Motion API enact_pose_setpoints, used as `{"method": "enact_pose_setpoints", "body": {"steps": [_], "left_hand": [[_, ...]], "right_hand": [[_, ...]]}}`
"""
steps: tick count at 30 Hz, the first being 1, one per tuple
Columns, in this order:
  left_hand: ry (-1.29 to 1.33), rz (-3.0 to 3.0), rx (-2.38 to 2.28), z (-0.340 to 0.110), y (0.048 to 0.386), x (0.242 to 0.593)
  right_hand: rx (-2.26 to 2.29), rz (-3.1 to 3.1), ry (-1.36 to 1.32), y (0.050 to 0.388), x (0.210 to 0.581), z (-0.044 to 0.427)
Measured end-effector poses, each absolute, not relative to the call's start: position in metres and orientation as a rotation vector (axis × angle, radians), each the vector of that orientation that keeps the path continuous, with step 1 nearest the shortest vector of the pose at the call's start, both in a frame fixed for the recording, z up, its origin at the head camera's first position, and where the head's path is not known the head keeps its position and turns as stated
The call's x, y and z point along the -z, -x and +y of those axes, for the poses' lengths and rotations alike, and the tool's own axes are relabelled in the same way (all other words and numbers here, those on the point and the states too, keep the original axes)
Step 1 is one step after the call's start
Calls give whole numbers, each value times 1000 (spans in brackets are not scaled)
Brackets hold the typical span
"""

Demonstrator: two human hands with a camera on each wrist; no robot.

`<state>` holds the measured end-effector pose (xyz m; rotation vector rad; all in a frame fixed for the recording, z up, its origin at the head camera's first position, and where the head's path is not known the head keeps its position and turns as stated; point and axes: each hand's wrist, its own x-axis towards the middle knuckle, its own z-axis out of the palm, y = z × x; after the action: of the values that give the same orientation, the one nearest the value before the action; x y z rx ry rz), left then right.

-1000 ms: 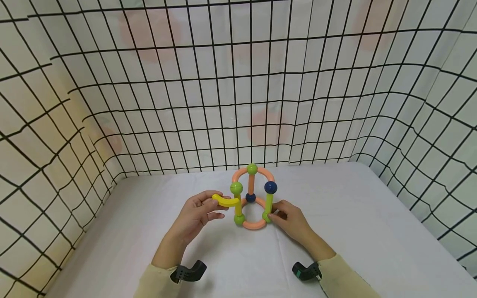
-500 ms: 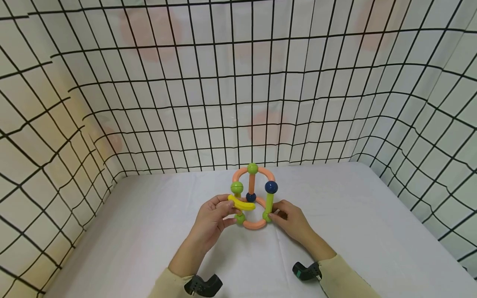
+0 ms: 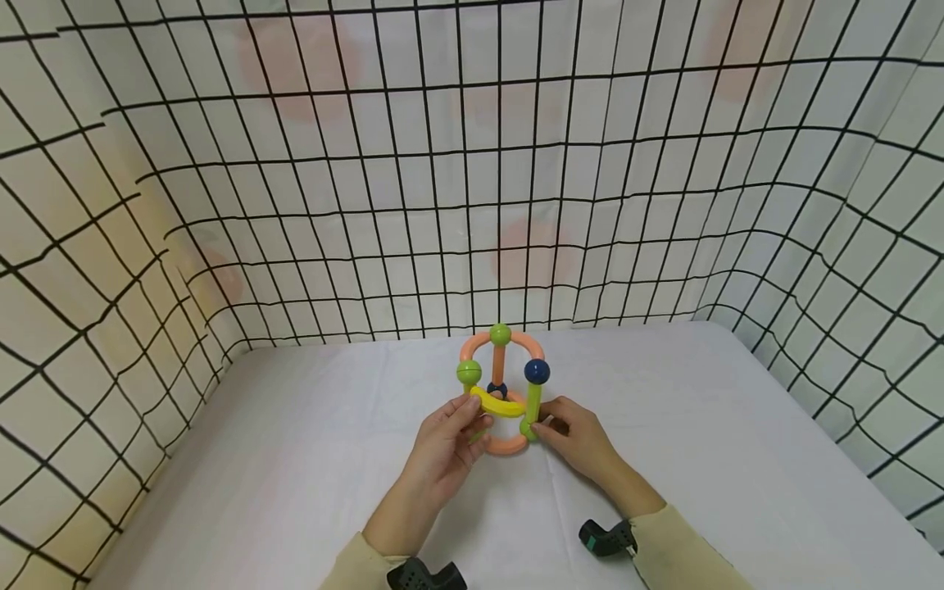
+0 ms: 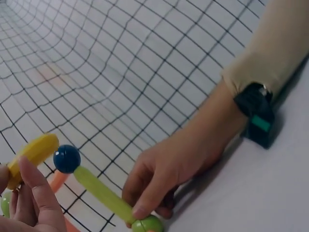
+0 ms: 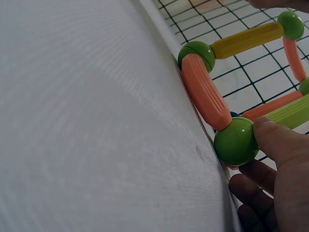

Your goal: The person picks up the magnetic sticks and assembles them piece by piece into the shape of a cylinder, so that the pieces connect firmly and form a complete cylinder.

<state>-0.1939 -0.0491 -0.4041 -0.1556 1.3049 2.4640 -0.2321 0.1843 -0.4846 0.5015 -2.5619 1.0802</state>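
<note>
My left hand (image 3: 441, 459) pinches a yellow curved stick (image 3: 503, 406) between thumb and fingers, in front of a standing ball-and-stick toy frame. The curved stick hangs across the frame's near side, between the upper green ball (image 3: 469, 372) and the navy ball (image 3: 537, 372); whether it touches either cannot be told. At the frame's lower right, my right hand (image 3: 578, 438) holds the bottom green ball (image 5: 236, 140) and the foot of the upright lime stick (image 3: 533, 401). Salmon curved sticks (image 5: 205, 92) form the base and top. The left fingers partly hide the lower-left ball and yellow upright.
A white cloth (image 3: 295, 459) covers the table under the frame. Black grid netting (image 3: 516, 164) lines the back and both sides. Dark wrist devices (image 3: 606, 537) sit at both sleeves.
My left hand has moved right with the yellow curved stick, from beside the frame's left upright to across its front. My right hand stays at the lower-right ball.
</note>
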Motion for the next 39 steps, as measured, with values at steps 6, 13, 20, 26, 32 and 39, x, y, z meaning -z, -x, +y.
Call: {"method": "enact_pose_setpoints", "body": {"steps": [6, 13, 20, 26, 32, 39], "left_hand": [[188, 1130, -2564, -41, 196, 399], [262, 1033, -2614, -34, 194, 399], [293, 960, -2661, -33, 194, 397], [315, 955, -2679, -33, 194, 397], [234, 1127, -2643, -29, 192, 402], [174, 1268, -2624, -23, 192, 406]], "right_hand": [[-1077, -2545, -503, 230, 483, 185], [-1099, -2587, -485, 230, 481, 185], [-1080, -2571, -500, 230, 481, 184], [-1061, -2569, -500, 230, 481, 183], [-1059, -2569, -504, 231, 483, 184], [-1049, -2573, -503, 231, 483, 184]]}}
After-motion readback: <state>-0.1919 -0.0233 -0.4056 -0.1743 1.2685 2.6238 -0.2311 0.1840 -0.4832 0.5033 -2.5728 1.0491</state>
